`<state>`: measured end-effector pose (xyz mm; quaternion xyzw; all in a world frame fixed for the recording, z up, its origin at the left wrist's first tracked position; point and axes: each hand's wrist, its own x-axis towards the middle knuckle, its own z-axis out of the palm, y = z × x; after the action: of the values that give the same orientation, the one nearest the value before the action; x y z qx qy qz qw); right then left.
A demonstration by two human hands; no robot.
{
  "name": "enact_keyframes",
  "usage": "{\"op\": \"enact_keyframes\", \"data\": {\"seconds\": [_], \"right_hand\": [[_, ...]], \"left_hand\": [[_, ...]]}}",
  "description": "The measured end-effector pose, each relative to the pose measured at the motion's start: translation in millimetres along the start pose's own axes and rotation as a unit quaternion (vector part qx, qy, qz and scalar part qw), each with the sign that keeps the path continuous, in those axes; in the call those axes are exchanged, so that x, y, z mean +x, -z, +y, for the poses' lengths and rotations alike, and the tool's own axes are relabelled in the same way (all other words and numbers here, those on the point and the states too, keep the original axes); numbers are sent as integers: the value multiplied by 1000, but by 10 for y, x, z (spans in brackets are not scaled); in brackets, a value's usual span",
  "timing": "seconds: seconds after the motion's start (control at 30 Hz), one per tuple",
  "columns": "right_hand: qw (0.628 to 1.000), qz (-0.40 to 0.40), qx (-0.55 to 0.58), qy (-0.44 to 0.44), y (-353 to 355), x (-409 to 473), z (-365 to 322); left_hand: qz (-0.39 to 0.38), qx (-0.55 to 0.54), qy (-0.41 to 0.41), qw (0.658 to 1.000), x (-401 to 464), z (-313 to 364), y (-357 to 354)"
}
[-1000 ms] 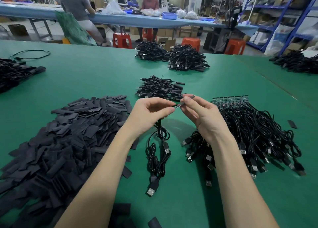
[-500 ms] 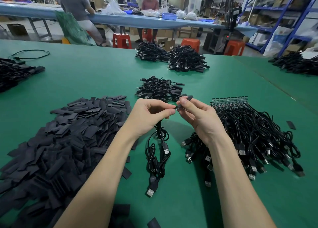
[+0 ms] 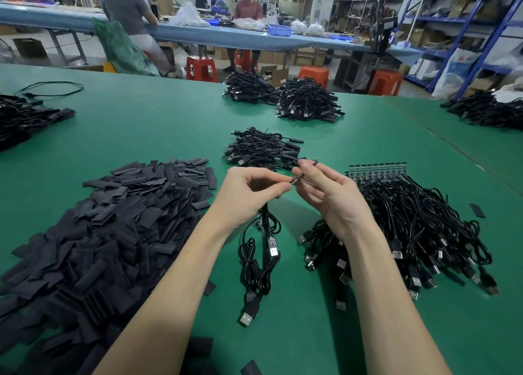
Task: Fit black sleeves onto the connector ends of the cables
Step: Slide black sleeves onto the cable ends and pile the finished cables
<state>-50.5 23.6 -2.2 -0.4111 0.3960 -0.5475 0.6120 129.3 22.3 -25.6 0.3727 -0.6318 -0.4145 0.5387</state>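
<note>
My left hand (image 3: 249, 193) pinches the upper end of a black USB cable (image 3: 259, 264) that hangs down onto the green table (image 3: 158, 128). My right hand (image 3: 325, 193) pinches a thin black sleeve (image 3: 307, 168) between thumb and fingers, held against the cable's end; the two hands meet at the fingertips. The connector end itself is mostly hidden by the fingers. A large heap of flat black sleeves (image 3: 93, 233) lies to the left. To the right is a heap of black cables (image 3: 418, 233) with a row of small circuit boards (image 3: 376, 168) at its far edge.
A smaller bundle of cables (image 3: 261, 148) lies just beyond my hands, with two more bundles (image 3: 283, 98) farther back. More cables (image 3: 25, 117) sit at the far left and at the far right (image 3: 486, 108). People work at a blue table (image 3: 226, 36) behind.
Both hands have stayed together at the cable end; the right hand's fingers have shifted slightly along the sleeve. The hanging cable has barely moved.
</note>
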Motion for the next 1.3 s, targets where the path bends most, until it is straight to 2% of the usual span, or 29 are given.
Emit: {"op": "enact_keyframes", "data": {"seconds": [0.13, 0.33, 0.83, 1.0, 1.3], "right_hand": [[999, 5, -51, -8, 11, 4, 15], [999, 14, -41, 5, 10, 19, 51], [997, -52, -58, 0, -8, 23, 109], [995, -44, -87, -1, -31, 25, 141], [998, -53, -46, 4, 34, 66, 138]], "left_hand": [[8, -1, -1, 1000, 10, 9, 24], [2, -5, 4, 1000, 6, 15, 25], [-6, -57, 17, 998, 20, 2, 56], [0, -38, 9, 999, 24, -27, 58], [-25, -74, 32, 996, 10, 45, 69]]}}
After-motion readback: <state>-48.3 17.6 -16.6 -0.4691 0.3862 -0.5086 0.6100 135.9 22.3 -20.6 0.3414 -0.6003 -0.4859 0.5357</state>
